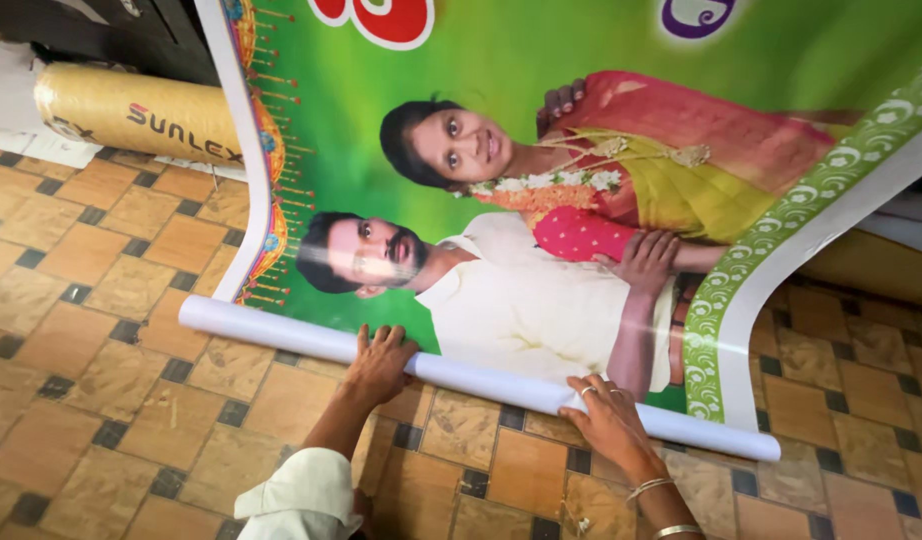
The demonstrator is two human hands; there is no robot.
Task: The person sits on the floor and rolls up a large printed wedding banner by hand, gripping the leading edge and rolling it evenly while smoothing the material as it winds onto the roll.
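Brown floor tiles (pixel 101 330) with small dark squares at the corners cover the whole room, and a large printed banner (pixel 541 150) lies spread over them. It has a green background, a decorated border and a picture of two people. Its near end is already wound into a white roll (pixel 281 335), which lies on the floor and runs across the view from the left to the lower right.

A person bends over this roll. The left hand (pixel 379 362) rests on top of it near the middle, fingers spread and slightly curved over the tube, pressing more than gripping. The right hand (pixel 609 412) lies further to the right, also on the roll, with the fingers flat and open on the white surface; it wears a ring, and bangles are on the wrist. Neither hand closes fully around anything.

As I judge it, only a small part of the banner is rolled. Most of the sheet is flat and open, and its far part rises up towards the back. So much of the rolling is left.

Behind, at the upper left, a yellowish wrapped roll (pixel 131 110) of material lies on the floor next to some white sheets (pixel 21 110).
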